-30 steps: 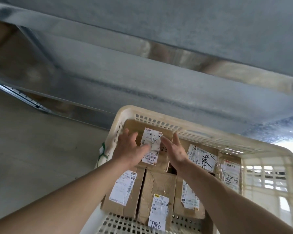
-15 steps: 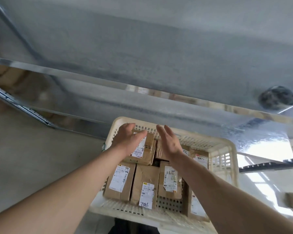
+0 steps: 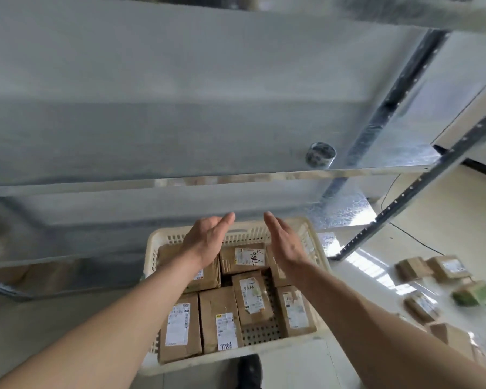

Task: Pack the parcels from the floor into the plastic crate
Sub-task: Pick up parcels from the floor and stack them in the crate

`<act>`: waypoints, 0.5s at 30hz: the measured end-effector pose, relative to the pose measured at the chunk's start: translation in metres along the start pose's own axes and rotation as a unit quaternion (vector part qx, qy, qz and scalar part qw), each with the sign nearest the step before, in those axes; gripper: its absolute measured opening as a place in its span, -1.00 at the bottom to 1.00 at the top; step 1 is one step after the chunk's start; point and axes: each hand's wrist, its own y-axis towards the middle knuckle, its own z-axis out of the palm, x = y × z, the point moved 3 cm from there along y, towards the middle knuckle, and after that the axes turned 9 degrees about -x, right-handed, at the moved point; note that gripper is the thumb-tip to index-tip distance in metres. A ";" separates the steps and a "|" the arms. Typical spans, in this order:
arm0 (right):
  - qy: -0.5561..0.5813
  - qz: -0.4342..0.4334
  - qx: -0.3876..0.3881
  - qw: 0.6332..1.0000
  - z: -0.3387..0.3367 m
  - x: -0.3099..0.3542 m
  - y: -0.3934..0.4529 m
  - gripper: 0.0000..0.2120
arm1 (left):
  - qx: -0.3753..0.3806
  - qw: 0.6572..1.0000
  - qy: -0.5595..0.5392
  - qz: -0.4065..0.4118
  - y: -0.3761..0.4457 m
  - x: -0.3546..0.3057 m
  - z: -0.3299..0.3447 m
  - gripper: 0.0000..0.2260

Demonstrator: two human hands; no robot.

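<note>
Cardboard parcels filled most of the plastic crate (image 3: 312, 240), which sat on the floor directly beneath both hands. The left hand (image 3: 206, 240) hung above the far-left parcel (image 3: 205, 276), fingers straight and together, palm turned inward, gripping nothing. The right hand (image 3: 285, 242) mirrored it above the far-right corner, fingers likewise straight and empty. Between the 2 hands lay the parcel with the handwritten label (image 3: 243, 259), apparently resting a little higher than its neighbours.

Nearer than the hands, 4 more parcels stood in a front row; one carried a label marked in pen (image 3: 226, 331), and another, slightly skewed, sat just behind it (image 3: 251, 300). Bare perforated crate bottom showed near the right forearm, so some room seemed to remain.

Well off to the right of the right hand, loose parcels on the floor (image 3: 432, 269) waited to be packed; that part of the view was blurred, so their count was unclear.

The main risk looked like uneven stacking: the far row seemed to sit partly atop other boxes, and a further parcel dropped there might tilt, slide or ride above the rim. Forcing one into the narrow gap by the right forearm could wedge or crush a box. A dark shoe (image 3: 250, 372) stood just behind the crate's near wall, so a careless step toward the floor parcels could knock it. The metal shelf (image 3: 236, 175) projected beyond the fingertips, low enough to catch a rising hand or head.
</note>
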 end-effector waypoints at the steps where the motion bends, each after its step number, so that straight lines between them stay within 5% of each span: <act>1: 0.006 -0.004 -0.011 1.000 -0.010 -0.002 -0.008 -0.36 | 0.008 1.000 -0.003 0.016 -0.004 -0.006 0.004 -0.67; 9: 0.029 0.038 -0.100 0.994 -0.088 -0.034 -0.056 -0.27 | 0.067 0.996 -0.018 0.061 -0.033 -0.049 0.057 -0.46; 15: 0.041 0.062 -0.152 0.986 -0.159 -0.053 -0.088 -0.46 | 0.128 0.988 -0.012 0.089 -0.060 -0.085 0.115 -0.54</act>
